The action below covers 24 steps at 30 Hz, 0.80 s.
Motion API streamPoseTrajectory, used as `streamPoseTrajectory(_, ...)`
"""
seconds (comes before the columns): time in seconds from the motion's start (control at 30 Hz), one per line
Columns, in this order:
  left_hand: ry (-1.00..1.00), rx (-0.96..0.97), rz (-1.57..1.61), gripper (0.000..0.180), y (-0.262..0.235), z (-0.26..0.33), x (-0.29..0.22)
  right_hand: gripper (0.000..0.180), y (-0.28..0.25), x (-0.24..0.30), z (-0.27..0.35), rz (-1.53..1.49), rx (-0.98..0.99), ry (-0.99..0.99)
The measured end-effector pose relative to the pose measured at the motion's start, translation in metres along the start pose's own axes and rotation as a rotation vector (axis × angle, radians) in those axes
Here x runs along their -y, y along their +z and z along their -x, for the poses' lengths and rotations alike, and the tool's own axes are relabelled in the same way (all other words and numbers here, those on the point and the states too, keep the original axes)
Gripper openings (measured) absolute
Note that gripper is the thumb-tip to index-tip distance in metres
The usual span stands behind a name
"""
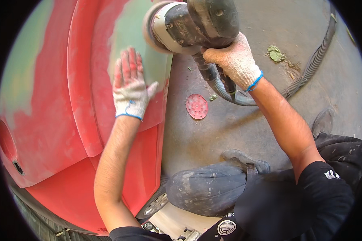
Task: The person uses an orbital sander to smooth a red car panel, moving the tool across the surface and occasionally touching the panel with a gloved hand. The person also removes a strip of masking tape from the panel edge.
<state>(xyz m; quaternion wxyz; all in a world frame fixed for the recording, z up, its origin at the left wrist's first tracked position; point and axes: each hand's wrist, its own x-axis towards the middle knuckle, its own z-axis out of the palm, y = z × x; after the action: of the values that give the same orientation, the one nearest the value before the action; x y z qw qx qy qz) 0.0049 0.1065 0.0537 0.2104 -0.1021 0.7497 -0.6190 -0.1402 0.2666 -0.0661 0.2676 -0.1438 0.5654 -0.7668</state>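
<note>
My right hand (234,60), in a white knit glove with a blue cuff, grips a black and grey power sander (203,24). The sander's round pad stands at the edge of a greenish filler patch (138,30) on the red car body panel (102,80); whether it touches cannot be made out. Flat on the panel, just below that patch, lies my gloved left hand (131,86). Its fingers are stretched out and dusted red at the tips. A ribbed grey hose (245,100) runs from the sander's rear.
A round pink perforated sanding disc (197,106) lies on the grey concrete floor (225,132). The hose curves across the floor to the upper right, past a crumpled green leaf (275,54). My bent knee (205,188) is close to the car's wheel (155,204).
</note>
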Motion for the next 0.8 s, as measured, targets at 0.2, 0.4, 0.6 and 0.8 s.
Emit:
streamPoseTrajectory(0.2,-0.016,-0.073,0.054,0.095,0.016,0.011,0.016,0.039,0.006,0.011,0.006,-0.063,0.058,0.038)
streamPoseTrajectory(0.4,-0.011,-0.149,0.251,0.088,0.005,0.025,0.007,0.040,0.025,0.024,-0.014,-0.275,0.074,-0.041)
streamPoseTrajectory(0.6,0.096,0.107,0.800,0.080,-0.021,0.124,-0.025,0.016,0.064,0.061,-0.050,-0.579,0.100,-0.299)
streamPoseTrajectory(0.8,0.087,0.170,1.073,0.070,-0.039,0.162,-0.044,0.026,0.063,0.074,-0.038,-0.688,0.151,-0.249)
